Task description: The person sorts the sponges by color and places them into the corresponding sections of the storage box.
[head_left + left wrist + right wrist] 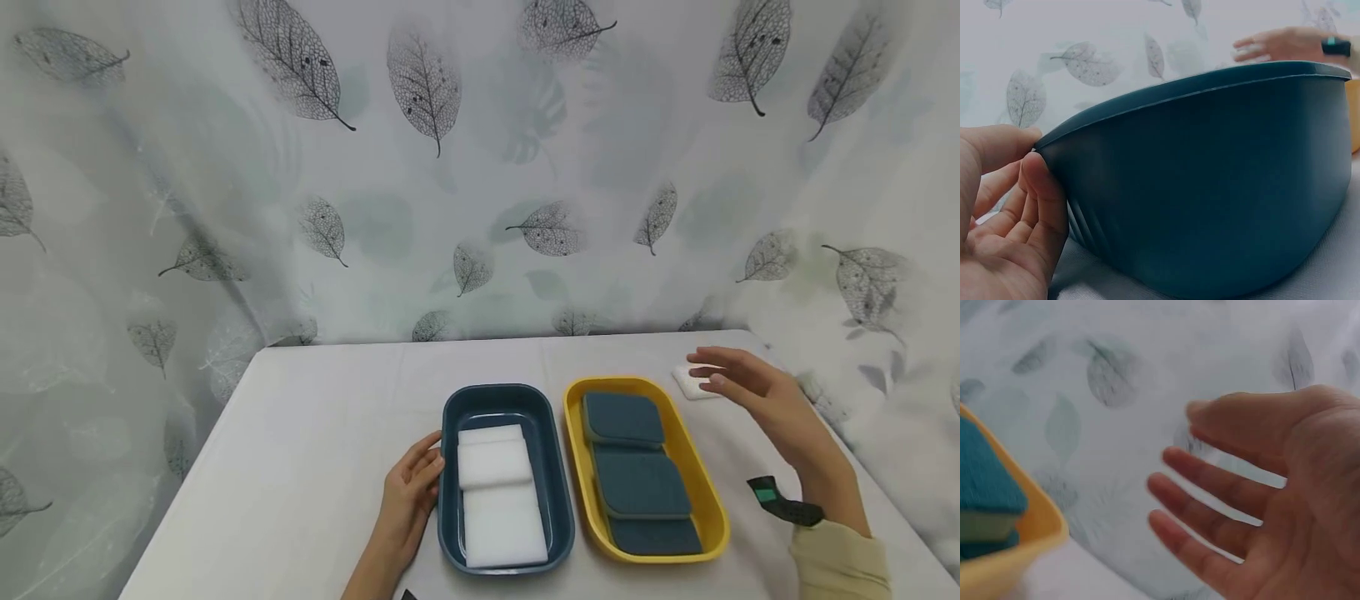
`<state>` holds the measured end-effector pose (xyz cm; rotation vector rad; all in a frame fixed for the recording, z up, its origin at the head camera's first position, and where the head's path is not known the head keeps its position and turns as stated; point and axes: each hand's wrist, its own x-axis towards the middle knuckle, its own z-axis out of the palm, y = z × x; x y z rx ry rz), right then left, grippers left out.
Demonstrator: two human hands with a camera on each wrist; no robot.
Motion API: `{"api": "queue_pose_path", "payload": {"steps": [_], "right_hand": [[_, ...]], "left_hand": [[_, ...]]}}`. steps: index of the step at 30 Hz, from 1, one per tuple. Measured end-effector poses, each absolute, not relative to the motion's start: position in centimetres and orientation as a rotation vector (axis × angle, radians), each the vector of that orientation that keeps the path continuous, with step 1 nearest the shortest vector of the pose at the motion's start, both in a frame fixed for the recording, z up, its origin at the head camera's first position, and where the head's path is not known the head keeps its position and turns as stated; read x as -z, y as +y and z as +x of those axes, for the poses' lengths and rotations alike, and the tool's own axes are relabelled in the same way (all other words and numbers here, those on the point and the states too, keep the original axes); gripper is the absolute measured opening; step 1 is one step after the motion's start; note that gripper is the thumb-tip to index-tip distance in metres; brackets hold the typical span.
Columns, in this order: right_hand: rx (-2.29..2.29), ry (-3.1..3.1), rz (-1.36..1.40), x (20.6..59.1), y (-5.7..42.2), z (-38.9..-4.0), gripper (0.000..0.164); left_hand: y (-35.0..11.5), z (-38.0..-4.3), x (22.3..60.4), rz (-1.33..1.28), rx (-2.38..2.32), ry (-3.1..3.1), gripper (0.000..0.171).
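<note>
My left hand (408, 492) pinches the left rim of a dark blue plastic tub (561, 500); in the left wrist view, thumb and finger (1038, 172) meet at the tub's edge. Several white sponges (495, 462) lie overlapping in a row inside it. To its right is a yellow tub (708, 492) holding several teal-topped sponges (641, 479), one showing a pale underside in the right wrist view. My right hand (765, 400) hovers with spread fingers and holds nothing, above the table's right side. Partly behind its fingers, a white sponge (693, 383) lies on the table.
A white cloth covers the table (300, 467), whose far edge meets a leaf-patterned curtain (420, 208). More of this curtain hangs along both sides. The two tubs stand side by side with a narrow gap between them.
</note>
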<state>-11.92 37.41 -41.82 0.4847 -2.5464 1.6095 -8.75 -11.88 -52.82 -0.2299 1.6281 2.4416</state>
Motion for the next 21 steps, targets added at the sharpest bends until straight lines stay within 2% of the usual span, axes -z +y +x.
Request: {"api": "queue_pose_path", "payload": {"steps": [5, 12, 21], "right_hand": [[-1.931, -2.195, 0.389, 45.1, 40.4, -13.5, 0.047], [-2.158, -1.723, 0.094, 48.9, 40.8, -14.1, 0.045], [-2.050, -1.577, -0.487, 50.9, 41.1, -15.1, 0.043]], "left_hand": [[-11.9, -8.4, 52.8, -0.267, -2.407, 1.639, 0.060], [-12.2, -7.7, 52.7, -0.210, -2.412, 1.631, 0.060], [-12.0, -8.1, 52.4, -0.169, -2.399, 1.651, 0.059]]}}
